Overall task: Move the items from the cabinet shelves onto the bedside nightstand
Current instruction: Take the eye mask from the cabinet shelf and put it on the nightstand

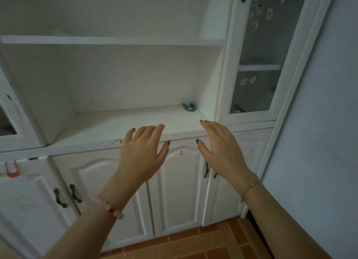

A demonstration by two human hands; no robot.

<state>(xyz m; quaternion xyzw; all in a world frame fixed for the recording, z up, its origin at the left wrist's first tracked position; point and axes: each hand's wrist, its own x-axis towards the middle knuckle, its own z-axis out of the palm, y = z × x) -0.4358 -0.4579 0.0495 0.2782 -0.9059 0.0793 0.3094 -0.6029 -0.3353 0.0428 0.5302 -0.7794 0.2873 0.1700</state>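
A white cabinet with open shelves fills the view. On its lower open shelf (120,123) a small blue-grey object (188,106) lies in the back right corner. The upper shelf (108,40) shows nothing on it from this angle. My left hand (144,149) and my right hand (220,149) are raised side by side in front of the lower shelf's front edge, fingers spread and relaxed, holding nothing. Both hands are nearer to me than the small object and do not touch it. The nightstand is not in view.
Closed cabinet doors (174,191) with dark handles sit below the shelf. A glass door (257,65) with stickers stands at the right, another glass door at the far left. A red clip (13,169) hangs at left. Orange floor tiles (203,243) lie below; a pale wall is at right.
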